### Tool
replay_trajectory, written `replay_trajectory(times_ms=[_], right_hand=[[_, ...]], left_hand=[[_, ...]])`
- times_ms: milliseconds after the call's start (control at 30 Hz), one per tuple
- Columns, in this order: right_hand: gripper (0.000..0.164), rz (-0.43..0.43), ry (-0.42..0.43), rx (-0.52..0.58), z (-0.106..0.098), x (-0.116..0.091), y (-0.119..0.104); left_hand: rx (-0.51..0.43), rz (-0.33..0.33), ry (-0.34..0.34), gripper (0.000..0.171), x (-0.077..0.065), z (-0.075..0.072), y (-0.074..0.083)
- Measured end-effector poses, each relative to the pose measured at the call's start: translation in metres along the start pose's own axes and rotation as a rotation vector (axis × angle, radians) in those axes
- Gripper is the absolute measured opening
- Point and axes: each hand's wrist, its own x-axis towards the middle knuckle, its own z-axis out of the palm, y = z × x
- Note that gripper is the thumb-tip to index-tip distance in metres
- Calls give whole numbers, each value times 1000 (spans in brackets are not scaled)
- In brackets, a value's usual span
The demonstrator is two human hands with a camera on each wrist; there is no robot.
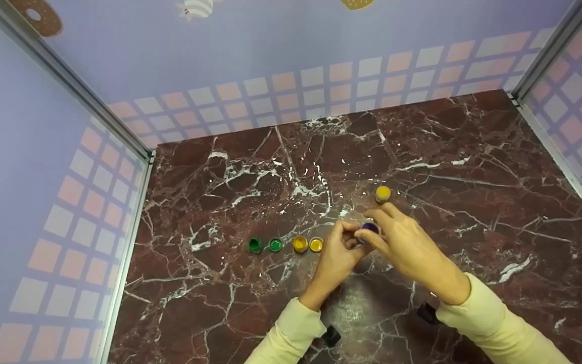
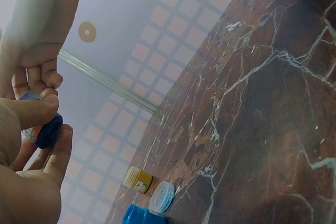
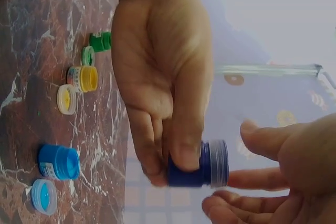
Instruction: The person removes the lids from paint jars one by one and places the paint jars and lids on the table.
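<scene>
My left hand (image 1: 339,253) grips a small dark blue paint jar (image 3: 186,177) between thumb and fingers, raised off the table and tipped on its side in the right wrist view. A clear ridged lid (image 3: 219,163) sits on the jar's end and faces my right hand (image 3: 283,166). That hand's thumb and fingers are spread around the lid, apart from each other, with a fingertip right at its edge. Below the hands stand an uncapped light blue jar (image 3: 58,162) and its lid (image 3: 44,196), both hidden behind my left hand in the head view.
To the left are an open green jar (image 1: 255,245) with its lid (image 1: 275,245), then an open yellow jar (image 1: 299,244) with its lid (image 1: 316,245). A capped yellow jar (image 1: 383,193) stands beyond my right hand. Panels (image 1: 321,45) wall in the marbled table (image 1: 195,283).
</scene>
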Motion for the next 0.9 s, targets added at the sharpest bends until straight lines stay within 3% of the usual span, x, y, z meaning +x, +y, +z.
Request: replay_trajectory(times_ms=[233, 533, 900], right_hand=[[27, -47, 15, -54, 4, -2, -2], [21, -171, 17, -123, 2, -3, 0], [43, -275, -28, -92, -2, -7, 9]], left_hand=[[-7, 17, 19, 35, 0, 4, -2], [29, 55, 24, 34, 2, 6, -4], [1, 31, -27, 34, 1, 9, -5]])
